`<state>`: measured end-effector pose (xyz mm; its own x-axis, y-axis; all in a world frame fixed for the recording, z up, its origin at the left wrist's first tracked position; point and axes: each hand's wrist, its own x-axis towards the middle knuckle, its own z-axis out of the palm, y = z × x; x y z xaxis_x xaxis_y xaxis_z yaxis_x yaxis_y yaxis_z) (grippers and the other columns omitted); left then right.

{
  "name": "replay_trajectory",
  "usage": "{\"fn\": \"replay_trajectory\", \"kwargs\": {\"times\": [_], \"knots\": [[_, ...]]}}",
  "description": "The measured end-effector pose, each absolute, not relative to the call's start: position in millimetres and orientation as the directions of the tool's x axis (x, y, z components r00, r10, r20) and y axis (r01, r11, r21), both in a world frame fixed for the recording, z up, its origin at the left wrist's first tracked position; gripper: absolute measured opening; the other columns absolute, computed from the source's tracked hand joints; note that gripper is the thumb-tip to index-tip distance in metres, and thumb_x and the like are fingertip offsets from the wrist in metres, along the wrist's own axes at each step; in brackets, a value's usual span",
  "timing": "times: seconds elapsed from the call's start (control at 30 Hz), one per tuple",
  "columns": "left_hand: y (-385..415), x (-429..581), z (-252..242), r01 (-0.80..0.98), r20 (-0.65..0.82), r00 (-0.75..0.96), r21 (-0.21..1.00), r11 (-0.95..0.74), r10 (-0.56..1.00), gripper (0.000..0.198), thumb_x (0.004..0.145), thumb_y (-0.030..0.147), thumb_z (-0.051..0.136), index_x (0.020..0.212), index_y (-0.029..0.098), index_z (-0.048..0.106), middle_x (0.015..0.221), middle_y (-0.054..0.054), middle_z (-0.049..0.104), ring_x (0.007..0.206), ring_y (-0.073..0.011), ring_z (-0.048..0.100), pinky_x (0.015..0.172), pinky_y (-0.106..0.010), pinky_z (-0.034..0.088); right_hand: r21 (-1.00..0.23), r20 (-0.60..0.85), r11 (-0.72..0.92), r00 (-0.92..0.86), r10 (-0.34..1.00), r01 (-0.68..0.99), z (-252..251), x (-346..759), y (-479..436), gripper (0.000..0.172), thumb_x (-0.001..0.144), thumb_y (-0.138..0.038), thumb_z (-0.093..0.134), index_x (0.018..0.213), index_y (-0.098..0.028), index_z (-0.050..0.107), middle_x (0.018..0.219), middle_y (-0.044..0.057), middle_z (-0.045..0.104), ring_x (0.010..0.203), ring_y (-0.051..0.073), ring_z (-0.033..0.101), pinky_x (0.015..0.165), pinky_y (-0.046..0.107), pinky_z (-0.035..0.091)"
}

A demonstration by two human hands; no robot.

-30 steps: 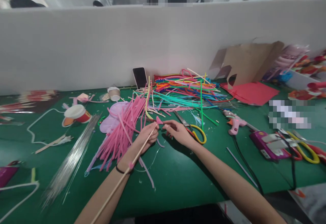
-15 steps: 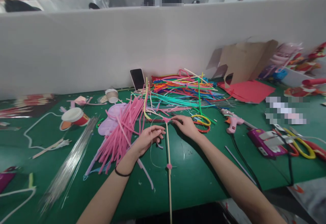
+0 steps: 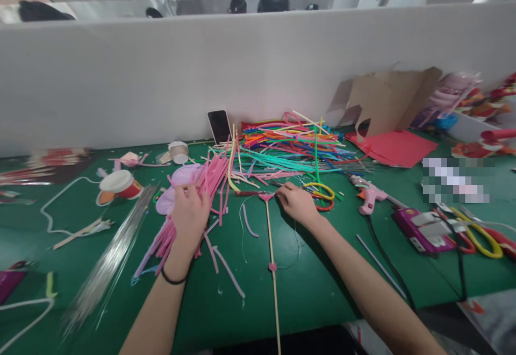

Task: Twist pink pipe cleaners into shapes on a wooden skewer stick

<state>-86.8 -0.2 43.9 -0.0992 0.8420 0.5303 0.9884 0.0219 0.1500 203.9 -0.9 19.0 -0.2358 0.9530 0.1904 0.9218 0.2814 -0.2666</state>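
My left hand (image 3: 187, 210) lies palm down on the pile of pink pipe cleaners (image 3: 213, 175), its fingers bent down into them and the fingertips hidden. A thin wooden stick (image 3: 276, 306) points away from me, with a small pink piece (image 3: 266, 197) at its far end and a pink knot-like piece (image 3: 272, 267) partway down. Fine clear thread loops beside the stick. Right at the far pink piece, my right hand (image 3: 298, 203) has thumb and fingers pinched together; what they hold is too small to tell. Yellow-and-red-handled scissors (image 3: 321, 185) lie just beyond that hand.
Multicoloured pipe cleaners (image 3: 290, 140) heap up at the back beside a phone (image 3: 220, 126). A pink glue gun (image 3: 368, 196) and a purple power strip (image 3: 423, 231) are on the right. Thin metal wires (image 3: 116, 258) and a paper cup (image 3: 121, 184) lie left. A white partition (image 3: 258, 64) stands behind.
My left hand has moved left from beside the stick onto the pink pipe cleaners. My right hand stays pinched by the stick's far end. The view has shifted slightly.
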Motion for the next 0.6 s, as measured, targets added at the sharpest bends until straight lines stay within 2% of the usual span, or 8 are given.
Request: {"fn": "replay_trajectory", "kwargs": {"times": [0.07,0.17,0.23,0.27,0.33,0.43,0.5,0.6], "knots": [[-4.4,-86.7,47.9,0.985,0.472,-0.173,0.09,0.148,0.864,0.038,0.09,0.039,0.043,0.109,0.009,0.058,0.103,-0.021,0.062,0.092,-0.0332,0.063,0.065,-0.035,0.047,-0.243,0.192,0.241,-0.197,0.961,0.94,18.8,199.5,-2.7,0.028,0.095,-0.025,0.041,0.107,-0.023,0.066,0.109,0.007,0.064,0.088,0.018,0.063,0.061,0.025,0.04],[-6.4,-87.2,46.9,0.977,0.29,-0.213,0.045,0.209,0.933,0.043,0.091,0.044,0.041,0.11,0.009,0.056,0.084,-0.017,0.067,0.079,-0.0324,0.066,0.061,-0.035,0.045,-0.26,0.226,0.217,-0.159,0.961,0.941,17.9,191.9,-6.7,0.029,0.095,-0.025,0.04,0.111,-0.023,0.065,0.112,0.007,0.063,0.087,0.017,0.064,0.06,0.024,0.04],[-4.2,-89.7,43.2,0.978,0.228,-0.206,0.067,0.195,0.952,0.042,0.09,0.043,0.043,0.113,0.009,0.055,0.078,-0.014,0.068,0.074,-0.0315,0.067,0.061,-0.034,0.045,-0.295,0.259,0.219,-0.143,0.955,0.93,17.6,187.3,-10.7,0.029,0.096,-0.025,0.04,0.111,-0.023,0.065,0.112,0.006,0.063,0.086,0.017,0.064,0.062,0.024,0.042],[-2.6,-90.9,41.4,0.979,0.243,-0.196,0.107,0.175,0.95,0.039,0.09,0.041,0.045,0.113,0.011,0.054,0.078,-0.013,0.068,0.074,-0.0308,0.067,0.062,-0.034,0.045,-0.316,0.274,0.227,-0.141,0.951,0.921,17.5,185.3,-12.9,0.029,0.096,-0.026,0.04,0.11,-0.023,0.065,0.112,0.006,0.064,0.086,0.017,0.064,0.063,0.024,0.042],[0.4,-91.9,39.7,0.96,0.35,-0.193,0.259,0.103,0.917,0.037,0.089,0.038,0.049,0.116,0.014,0.054,0.079,-0.009,0.069,0.074,-0.0272,0.067,0.064,-0.033,0.046,-0.358,0.297,0.254,-0.148,0.943,0.899,17.8,182.0,-16.9,0.028,0.095,-0.026,0.041,0.109,-0.023,0.065,0.111,0.005,0.065,0.085,0.016,0.064,0.065,0.024,0.044],[1.1,-88.5,42.2,0.881,0.593,-0.244,0.466,-0.079,0.767,0.038,0.088,0.039,0.055,0.118,0.016,0.053,0.083,-0.005,0.069,0.071,-0.0196,0.065,0.066,-0.029,0.047,-0.428,0.323,0.272,-0.135,0.937,0.862,19.2,178.7,-20.9,0.026,0.095,-0.026,0.043,0.108,-0.023,0.065,0.109,0.005,0.066,0.081,0.016,0.065,0.066,0.024,0.045],[-1.1,-84.5,44.8,0.848,0.705,-0.271,0.497,-0.184,0.655,0.036,0.087,0.039,0.058,0.114,0.015,0.056,0.083,-0.005,0.068,0.068,-0.0165,0.063,0.065,-0.027,0.047,-0.49,0.346,0.263,-0.091,0.934,0.831,20.3,176.7,-22.3,0.025,0.095,-0.028,0.044,0.107,-0.023,0.066,0.107,0.005,0.066,0.077,0.016,0.064,0.066,0.025,0.045],[-6.4,-78.3,46.2,0.847,0.804,-0.186,0.423,-0.323,0.564,0.025,0.088,0.033,0.059,0.105,0.014,0.062,0.081,-0.005,0.068,0.069,-0.0154,0.063,0.065,-0.026,0.048,-0.643,0.35,0.275,-0.045,0.936,0.715,20.0,171.6,-23.5,0.024,0.093,-0.033,0.048,0.106,-0.023,0.065,0.099,0.005,0.067,0.066,0.014,0.06,0.065,0.026,0.045]]}}
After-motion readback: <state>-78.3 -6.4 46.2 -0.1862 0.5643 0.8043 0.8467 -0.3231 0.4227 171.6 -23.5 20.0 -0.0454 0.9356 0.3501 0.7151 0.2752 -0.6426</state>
